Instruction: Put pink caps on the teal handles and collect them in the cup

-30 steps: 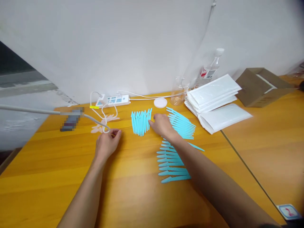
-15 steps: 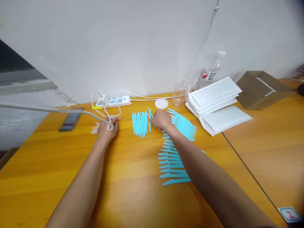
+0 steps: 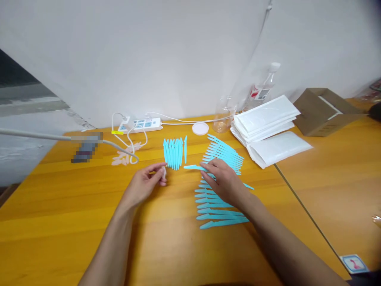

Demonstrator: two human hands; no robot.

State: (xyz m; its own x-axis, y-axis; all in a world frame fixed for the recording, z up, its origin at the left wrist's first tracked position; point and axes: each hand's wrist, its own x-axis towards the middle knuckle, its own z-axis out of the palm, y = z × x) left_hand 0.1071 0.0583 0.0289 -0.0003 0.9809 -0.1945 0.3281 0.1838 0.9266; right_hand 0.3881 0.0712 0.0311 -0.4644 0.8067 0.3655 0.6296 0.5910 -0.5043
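Note:
My right hand [image 3: 222,178] pinches a light-blue eyebrow razor [image 3: 193,167], whose tip points left. My left hand [image 3: 147,180] is closed, with a small whitish translucent piece [image 3: 164,172] between thumb and fingers; its exact kind is hard to make out. Just beyond my hands lies a tight group of blue razors [image 3: 173,153], with a single razor [image 3: 185,149] standing apart on its right. Many more razors [image 3: 208,205] are fanned out in rows under and beside my right hand. Behind my left hand is a scatter of pale, flat translucent pieces [image 3: 120,159].
A power strip [image 3: 145,125] with white cables runs along the wall, near a blurred phone [image 3: 86,149]. A round lid [image 3: 200,128], clear jar [image 3: 222,119], bottle [image 3: 263,91], white padded envelopes [image 3: 268,115] and cardboard box [image 3: 321,113] stand behind. One cable [image 3: 116,145] hangs across the left.
My left hand has come from the pale pieces toward the middle, now with a small piece in it. My right hand has moved back nearer me, a razor now in its fingers.

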